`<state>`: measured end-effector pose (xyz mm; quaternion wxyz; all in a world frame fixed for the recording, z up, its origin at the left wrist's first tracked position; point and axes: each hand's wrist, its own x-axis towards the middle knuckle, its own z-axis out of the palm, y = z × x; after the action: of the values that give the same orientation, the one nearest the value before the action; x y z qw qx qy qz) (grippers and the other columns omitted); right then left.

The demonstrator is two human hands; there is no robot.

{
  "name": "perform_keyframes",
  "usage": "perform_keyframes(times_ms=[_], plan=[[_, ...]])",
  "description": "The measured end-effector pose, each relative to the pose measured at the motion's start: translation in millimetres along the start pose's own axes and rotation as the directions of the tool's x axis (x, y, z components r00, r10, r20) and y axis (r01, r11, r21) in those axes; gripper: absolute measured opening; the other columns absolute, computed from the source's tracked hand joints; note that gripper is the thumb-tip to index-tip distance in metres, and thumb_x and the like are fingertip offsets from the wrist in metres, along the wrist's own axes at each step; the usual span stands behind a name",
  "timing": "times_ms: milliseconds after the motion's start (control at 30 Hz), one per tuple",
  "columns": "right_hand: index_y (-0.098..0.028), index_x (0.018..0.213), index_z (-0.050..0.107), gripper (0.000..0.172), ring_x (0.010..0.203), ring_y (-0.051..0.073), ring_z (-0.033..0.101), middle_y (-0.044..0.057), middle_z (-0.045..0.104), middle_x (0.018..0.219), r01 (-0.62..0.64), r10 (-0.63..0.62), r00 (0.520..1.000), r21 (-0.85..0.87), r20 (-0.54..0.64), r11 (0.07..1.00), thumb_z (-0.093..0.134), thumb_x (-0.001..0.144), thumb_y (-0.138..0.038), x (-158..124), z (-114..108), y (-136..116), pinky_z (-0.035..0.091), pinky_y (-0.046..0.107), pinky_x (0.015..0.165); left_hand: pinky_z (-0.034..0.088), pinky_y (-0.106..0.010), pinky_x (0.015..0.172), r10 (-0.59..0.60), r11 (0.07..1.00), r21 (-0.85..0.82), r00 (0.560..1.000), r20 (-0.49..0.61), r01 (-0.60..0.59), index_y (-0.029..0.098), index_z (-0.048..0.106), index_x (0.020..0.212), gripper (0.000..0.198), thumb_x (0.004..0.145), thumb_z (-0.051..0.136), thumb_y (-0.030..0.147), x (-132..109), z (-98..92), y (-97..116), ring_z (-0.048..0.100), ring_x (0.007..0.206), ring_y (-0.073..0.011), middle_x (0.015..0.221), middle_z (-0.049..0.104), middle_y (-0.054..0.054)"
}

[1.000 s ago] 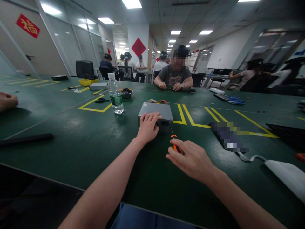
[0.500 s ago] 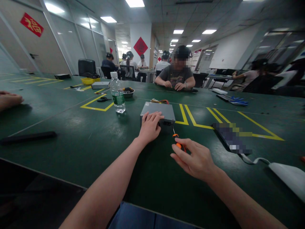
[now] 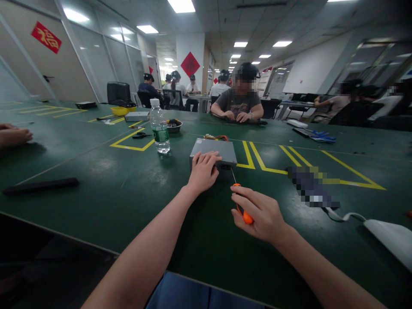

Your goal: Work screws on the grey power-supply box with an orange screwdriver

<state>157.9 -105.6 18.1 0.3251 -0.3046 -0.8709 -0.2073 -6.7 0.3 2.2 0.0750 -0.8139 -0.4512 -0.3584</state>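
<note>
"Green is the wide, smooth table (image 3: pixel 106 171) before you. What do you see on its left part?"

"At your left edge rest the bare hands of another person (image 3: pixel 14 135), and nearer to you lies the long black bar (image 3: pixel 40 186). Next, the clear plastic bottle with green label (image 3: pixel 161 135) stands upright, and the round metal bowl (image 3: pixel 176 129) is just behind it."

"And how is your left hand (image 3: pixel 203 169)?"

"It lies palm down, with the fingers stretched, on the flat grey metal box (image 3: pixel 223 150); it is not closed around it. This box rests on the table straight ahead of you, and thin coloured wires (image 3: pixel 220 137) show at its far side."

"What does your right hand (image 3: pixel 262 214) do?"

"With bent fingers it grasps the orange-handled screwdriver (image 3: pixel 247 217). The thin metal shaft points away from you, to the lower near side of the box, under its black socket (image 3: pixel 226 167). If the tip touches there, I cannot tell."

"And farther to your right?"

"The dark flat object (image 3: pixel 305 184), hidden by blurred squares, then the white cable (image 3: pixel 346 213), which leads to the white flat object (image 3: pixel 391 238)."
</note>
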Motion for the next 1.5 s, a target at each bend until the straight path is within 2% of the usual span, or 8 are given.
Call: perform_keyframes(times_ms=[300, 700, 1033, 1133, 1233, 1333, 1400, 1500], plan=[[-0.012, 0.094, 0.055, 0.019, 0.077, 0.016, 0.059, 0.014, 0.060, 0.103, 0.042, -0.046, 0.997, 0.060, 0.067, 0.997, 0.049, 0.080, -0.024, 4.5, 13.9, -4.9, 0.048, 0.026, 0.063, 0.016, -0.037, 0.108, 0.006, 1.000, -0.006, 1.000, -0.015, -0.007, 0.027, 0.049, 0.109, 0.029, 0.081, 0.044, 0.021, -0.4, -0.4, -0.9, 0.039, 0.120, -0.0146, 0.126, 0.051, 0.004], [-0.012, 0.094, 0.055, 0.019, 0.079, 0.017, 0.059, 0.014, 0.059, 0.105, 0.039, -0.042, 0.998, 0.048, 0.055, 0.998, 0.048, 0.081, -0.025, 4.5, 20.4, -3.6, 0.049, 0.028, 0.064, 0.017, -0.037, 0.108, 0.004, 1.000, 0.015, 1.000, -0.030, -0.004, 0.028, 0.049, 0.108, 0.026, 0.084, 0.043, 0.021, 0.4, 4.5, -2.5, 0.040, 0.120, -0.0146, 0.125, 0.051, 0.004], [-0.015, 0.096, 0.051, 0.016, 0.086, 0.017, 0.059, 0.013, 0.059, 0.106, -0.069, 0.073, 0.997, 0.125, -0.031, 0.990, 0.044, 0.082, -0.018, 3.6, 14.1, 2.7, 0.050, 0.030, 0.069, 0.017, -0.037, 0.107, 0.019, 1.000, 0.022, 0.999, -0.045, -0.018, 0.028, 0.049, 0.108, 0.026, 0.084, 0.043, 0.021, 0.2, 5.3, -3.0, 0.041, 0.119, -0.0151, 0.124, 0.052, 0.004], [-0.014, 0.096, 0.052, 0.018, 0.087, 0.019, 0.059, 0.014, 0.058, 0.107, -0.052, 0.049, 0.998, 0.071, 0.034, 0.996, 0.045, 0.083, -0.025, 4.5, 16.5, -2.3, 0.051, 0.031, 0.069, 0.017, -0.037, 0.107, 0.017, 1.000, 0.020, 0.999, -0.044, -0.016, 0.028, 0.049, 0.108, 0.025, 0.084, 0.042, 0.021, 0.3, 4.8, -2.7, 0.041, 0.119, -0.0151, 0.124, 0.052, 0.004], [-0.012, 0.101, 0.052, 0.033, 0.094, 0.024, 0.057, 0.018, 0.052, 0.115, -0.072, 0.065, 0.983, 0.039, 0.170, 0.997, 0.047, 0.082, -0.038, 7.1, 19.1, -12.2, 0.051, 0.035, 0.071, 0.016, -0.037, 0.107, 0.016, 1.000, 0.018, 0.999, -0.039, -0.016, 0.027, 0.049, 0.108, 0.025, 0.085, 0.042, 0.022, 0.4, 4.8, -2.9, 0.040, 0.119, -0.0151, 0.124, 0.052, 0.003], [-0.010, 0.113, 0.048, 0.043, 0.104, 0.027, 0.052, 0.020, 0.045, 0.124, -0.103, 0.081, 0.959, 0.068, 0.272, 0.992, 0.044, 0.083, -0.041, 10.1, 18.4, -19.8, 0.049, 0.038, 0.078, 0.016, -0.037, 0.107, 0.011, 1.000, 0.012, 0.999, -0.035, -0.010, 0.027, 0.049, 0.109, 0.026, 0.084, 0.044, 0.022, 0.8, 5.8, -3.8, 0.040, 0.120, -0.0148, 0.125, 0.052, 0.004], [-0.011, 0.115, 0.047, 0.041, 0.106, 0.027, 0.051, 0.020, 0.044, 0.125, -0.087, 0.062, 0.958, 0.078, 0.282, 0.993, 0.043, 0.084, -0.038, 11.5, 15.6, -20.9, 0.048, 0.039, 0.080, 0.016, -0.037, 0.108, 0.009, 1.000, 0.008, 0.999, -0.036, -0.009, 0.027, 0.049, 0.109, 0.027, 0.083, 0.045, 0.022, 1.0, 6.4, -4.2, 0.040, 0.120, -0.0144, 0.125, 0.052, 0.004], [-0.013, 0.114, 0.047, 0.035, 0.101, 0.024, 0.054, 0.017, 0.051, 0.120, -0.041, 0.024, 0.986, 0.096, 0.168, 0.995, 0.043, 0.085, -0.033, 11.6, 9.9, -16.9, 0.047, 0.038, 0.080, 0.016, -0.037, 0.108, 0.008, 1.000, 0.006, 0.999, -0.034, -0.007, 0.028, 0.049, 0.109, 0.026, 0.084, 0.044, 0.022, 0.9, 6.3, -3.9, 0.040, 0.120, -0.0143, 0.125, 0.051, 0.004]])
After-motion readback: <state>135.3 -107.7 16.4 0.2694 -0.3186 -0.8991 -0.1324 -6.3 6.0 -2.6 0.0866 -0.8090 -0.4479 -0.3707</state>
